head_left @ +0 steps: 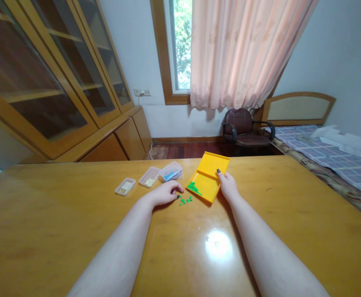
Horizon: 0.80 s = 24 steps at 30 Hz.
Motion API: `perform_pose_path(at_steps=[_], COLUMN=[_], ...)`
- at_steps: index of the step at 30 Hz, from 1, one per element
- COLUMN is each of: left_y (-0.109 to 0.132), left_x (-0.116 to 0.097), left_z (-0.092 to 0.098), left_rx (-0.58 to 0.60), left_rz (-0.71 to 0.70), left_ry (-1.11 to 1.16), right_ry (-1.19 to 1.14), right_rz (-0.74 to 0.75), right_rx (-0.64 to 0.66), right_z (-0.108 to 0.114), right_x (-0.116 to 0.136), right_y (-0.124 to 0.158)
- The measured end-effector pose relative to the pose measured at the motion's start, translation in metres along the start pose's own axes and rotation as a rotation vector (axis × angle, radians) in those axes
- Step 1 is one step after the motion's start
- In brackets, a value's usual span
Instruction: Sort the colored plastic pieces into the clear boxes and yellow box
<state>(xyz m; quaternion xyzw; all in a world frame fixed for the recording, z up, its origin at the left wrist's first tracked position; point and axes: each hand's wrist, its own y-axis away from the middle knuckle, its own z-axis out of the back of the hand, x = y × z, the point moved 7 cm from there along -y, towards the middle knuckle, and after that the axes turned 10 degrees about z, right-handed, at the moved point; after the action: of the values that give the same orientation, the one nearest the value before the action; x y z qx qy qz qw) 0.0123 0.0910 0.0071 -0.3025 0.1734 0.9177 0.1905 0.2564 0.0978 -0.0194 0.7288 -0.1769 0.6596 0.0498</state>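
Note:
My right hand (227,185) grips the right side of an open yellow hinged case (209,187), thumb on top near the hinge. The case is tilted, with a heap of small green pieces (193,188) in the lower left corner of its near half. To the left of it, my left hand (167,193) rests on the table with its fingers curled. Its fingertips are beside several loose green pieces (184,201) on the wood. Whether a piece is between those fingers is too small to tell.
Behind my left hand stand a clear box with blue pieces (172,172), a clear box with cream pieces (149,177) and a smaller clear box (125,187). They sit on the wooden table (75,231). Beyond its far edge is a brown armchair (244,128); a bed (329,144) stands right.

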Motion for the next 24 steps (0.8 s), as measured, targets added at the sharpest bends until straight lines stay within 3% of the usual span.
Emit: perform_pose_path(at_steps=[6, 14, 24], left_y=[-0.004, -0.005, -0.007], left_x=[-0.004, -0.004, -0.006], left_z=[-0.003, -0.010, -0.011], left_rx=[-0.005, 0.092, 0.015], left_rz=[-0.046, -0.120, -0.080], left_ry=[-0.056, -0.002, -0.171], right_ry=[0.003, -0.002, -0.013], right_rz=[-0.002, -0.012, -0.002], right_rx=[-0.004, 0.002, 0.010], right_z=[0.000, 0.000, -0.001], right_x=[0.001, -0.002, -0.005], right_y=[0.001, 0.000, -0.001])
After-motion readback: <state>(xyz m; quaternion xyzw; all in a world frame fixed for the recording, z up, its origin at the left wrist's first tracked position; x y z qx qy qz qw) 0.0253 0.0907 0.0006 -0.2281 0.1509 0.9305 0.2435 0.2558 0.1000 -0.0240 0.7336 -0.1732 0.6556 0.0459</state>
